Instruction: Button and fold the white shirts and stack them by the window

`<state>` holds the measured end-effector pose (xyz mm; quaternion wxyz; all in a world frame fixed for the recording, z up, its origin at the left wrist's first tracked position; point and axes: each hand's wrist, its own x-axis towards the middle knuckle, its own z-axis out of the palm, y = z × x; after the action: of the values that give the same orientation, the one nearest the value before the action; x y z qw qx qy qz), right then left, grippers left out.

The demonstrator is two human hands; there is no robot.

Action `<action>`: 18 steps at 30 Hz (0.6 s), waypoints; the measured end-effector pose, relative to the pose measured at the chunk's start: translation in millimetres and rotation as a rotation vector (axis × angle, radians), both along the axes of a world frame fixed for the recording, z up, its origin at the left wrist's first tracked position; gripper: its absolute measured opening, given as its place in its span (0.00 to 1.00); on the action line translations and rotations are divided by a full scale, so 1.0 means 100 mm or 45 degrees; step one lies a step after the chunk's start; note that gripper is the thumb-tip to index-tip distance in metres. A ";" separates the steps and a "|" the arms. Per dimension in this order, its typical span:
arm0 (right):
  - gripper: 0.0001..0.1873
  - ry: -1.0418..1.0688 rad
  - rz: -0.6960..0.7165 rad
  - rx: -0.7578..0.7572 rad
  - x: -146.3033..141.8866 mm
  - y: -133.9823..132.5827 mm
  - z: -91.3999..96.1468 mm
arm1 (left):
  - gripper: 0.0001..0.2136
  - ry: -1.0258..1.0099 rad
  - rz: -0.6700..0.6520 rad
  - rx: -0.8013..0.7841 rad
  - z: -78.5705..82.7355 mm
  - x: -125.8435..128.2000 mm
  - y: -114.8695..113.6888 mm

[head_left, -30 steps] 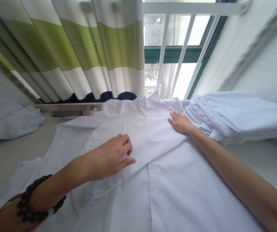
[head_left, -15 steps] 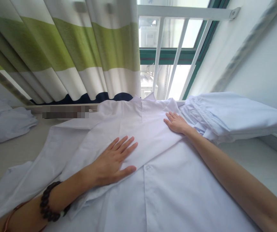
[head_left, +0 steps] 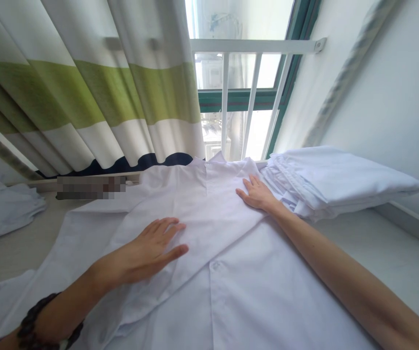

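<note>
The white shirt (head_left: 209, 223) lies across the pale surface (head_left: 377, 243) before the curtain (head_left: 121, 97) and barred window (head_left: 238, 99); my right hand (head_left: 257, 194), fingers spread, rests on it; my left hand (head_left: 143, 255), loosely spread, is over it, contact unclear

Plain white is being shown by the shirt (head_left: 194, 214); bluish white is being shown by the folded pile (head_left: 344, 177) and the bundle at left (head_left: 5, 209). Broad bands of cream and olive green are being displayed by the curtain (head_left: 107, 92), navy being glimpsed along the strip beneath (head_left: 177, 159). Teal green is being noted on the window frame (head_left: 239, 100), white on the railing (head_left: 253, 46), near-black on the beaded bracelet (head_left: 30, 323), mottled grey on the wall trim (head_left: 351, 63).
</note>
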<state>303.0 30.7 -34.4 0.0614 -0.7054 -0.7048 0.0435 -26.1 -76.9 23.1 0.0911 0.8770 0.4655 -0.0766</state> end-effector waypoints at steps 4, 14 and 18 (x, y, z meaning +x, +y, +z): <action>0.39 0.002 0.074 0.093 -0.08 -0.02 0.00 | 0.31 -0.103 -0.025 0.156 -0.02 0.34 0.33; 0.40 0.000 0.082 -0.005 -0.08 -0.04 -0.08 | 0.28 -0.180 -0.290 0.205 -0.45 0.29 0.53; 0.38 -0.013 0.067 0.017 -0.09 -0.05 -0.08 | 0.27 -0.168 -0.205 0.204 -0.48 0.01 0.43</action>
<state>294.1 25.2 -42.6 0.0612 -0.6863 -0.7238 0.0368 -25.4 -33.5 -24.6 0.0447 0.9191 0.3913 0.0118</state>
